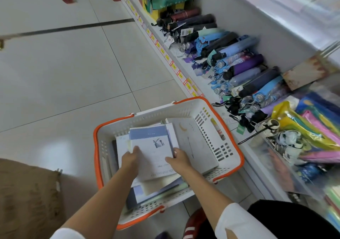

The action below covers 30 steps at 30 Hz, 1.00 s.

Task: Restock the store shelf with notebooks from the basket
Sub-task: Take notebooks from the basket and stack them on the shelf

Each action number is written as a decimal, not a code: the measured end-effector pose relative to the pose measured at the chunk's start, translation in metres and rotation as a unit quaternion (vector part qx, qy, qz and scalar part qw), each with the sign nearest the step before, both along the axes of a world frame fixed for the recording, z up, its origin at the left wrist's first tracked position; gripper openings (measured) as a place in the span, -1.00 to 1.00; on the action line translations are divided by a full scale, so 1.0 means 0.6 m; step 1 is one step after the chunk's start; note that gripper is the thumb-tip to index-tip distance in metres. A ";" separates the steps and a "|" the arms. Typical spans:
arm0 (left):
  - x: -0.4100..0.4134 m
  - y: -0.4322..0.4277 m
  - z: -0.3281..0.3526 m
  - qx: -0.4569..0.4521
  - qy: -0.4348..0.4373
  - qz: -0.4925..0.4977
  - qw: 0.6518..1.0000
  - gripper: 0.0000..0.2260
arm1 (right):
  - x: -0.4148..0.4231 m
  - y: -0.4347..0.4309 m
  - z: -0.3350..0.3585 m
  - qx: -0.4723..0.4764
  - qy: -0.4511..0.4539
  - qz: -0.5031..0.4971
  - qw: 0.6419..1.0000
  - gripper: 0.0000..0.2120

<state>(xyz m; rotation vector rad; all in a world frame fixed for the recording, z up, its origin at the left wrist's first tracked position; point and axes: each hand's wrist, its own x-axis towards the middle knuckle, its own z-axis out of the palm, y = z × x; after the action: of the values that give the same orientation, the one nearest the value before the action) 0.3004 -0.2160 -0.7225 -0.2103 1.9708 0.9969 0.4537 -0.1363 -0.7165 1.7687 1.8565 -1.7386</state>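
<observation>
The basket [165, 112], white plastic with an orange rim and handles, sat on the pale tiled floor [73, 73] right against the foot of the shelf [207, 91]. Inside it lay a loose pile of notebooks [161, 187], flat and overlapping, and a separate white one with a small crescent on its cover [193, 143] lay along the basket's right side. The person was bent over it with both bare forearms reaching down, white sleeves [239, 220] pushed up near the elbows. The left hand [131, 158] was on the left edge of the top notebook [154, 146], a white cover with a blue band across its far end, with the fingers curled over onto the cover. The right hand [179, 160] had the opposite edge, its thumb pressed on top by the corner and the rest of the fingers tucked round the side, so the notebook was pinched between the two hands. I could not tell whether it was lifted clear of the pile beneath or resting on it. The notebook was inside the basket, not on the shelf. Along the lowest shelf board a long row of folded umbrellas [239, 54] lay side by side, dark ones farther off, blue and purple ones nearer. Yellow price tags [173, 66] ran along the shelf's front edge. Nearer the person, bright plastic packets [303, 128] in yellow, pink and blue were heaped on the same shelf.
</observation>
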 end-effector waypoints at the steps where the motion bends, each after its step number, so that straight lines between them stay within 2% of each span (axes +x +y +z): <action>1: 0.001 0.006 0.011 0.015 -0.009 -0.014 1.000 -0.55 | 0.005 0.005 0.007 -0.010 0.009 -0.017 1.000 -0.72; 3: 0.004 0.023 0.035 0.055 -0.049 -0.023 0.997 -0.58 | 0.019 0.012 0.030 -0.020 0.027 -0.033 0.999 -0.77; 6: 0.019 0.057 0.089 0.121 -0.114 -0.022 0.986 -0.80 | 0.055 0.034 0.086 -0.033 0.099 -0.058 0.993 -0.75; 9: 0.047 0.100 0.155 0.186 -0.143 -0.074 0.969 -0.79 | 0.113 0.070 0.149 -0.018 0.135 -0.086 0.987 -0.56; 11: 0.069 0.133 0.192 0.232 -0.140 -0.112 0.956 -0.70 | 0.152 0.096 0.189 0.000 0.158 -0.104 0.982 -0.49; 13: 0.105 0.167 0.240 0.284 -0.141 -0.151 0.936 -0.67 | 0.193 0.118 0.239 0.011 0.197 -0.143 0.970 -0.54; 16: 0.176 0.229 0.319 0.333 -0.112 -0.206 0.914 -0.73 | 0.259 0.130 0.338 0.053 0.228 -0.185 0.954 -0.52; 19: 0.267 0.290 0.402 0.367 -0.045 -0.256 0.893 -0.76 | 0.343 0.136 0.414 0.119 0.251 -0.237 0.931 -0.50; 22: 0.379 0.324 0.493 0.425 -0.040 -0.318 0.846 -0.79 | 0.437 0.130 0.481 0.174 0.251 -0.283 0.909 -0.57; 25: 0.493 0.348 0.569 0.455 -0.058 -0.387 0.800 -0.72 | 0.538 0.115 0.545 0.233 0.252 -0.364 0.866 -0.58; 30: 0.694 0.344 0.668 0.470 -0.081 -0.490 0.730 -0.75 | 0.708 0.076 0.634 0.304 0.261 -0.497 0.770 -0.53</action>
<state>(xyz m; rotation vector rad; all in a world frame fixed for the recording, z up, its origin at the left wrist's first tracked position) 0.7167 -0.0096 -0.3217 1.1570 0.9109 1.0157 0.8786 -0.0906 -0.3359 3.2673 1.9349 -2.2381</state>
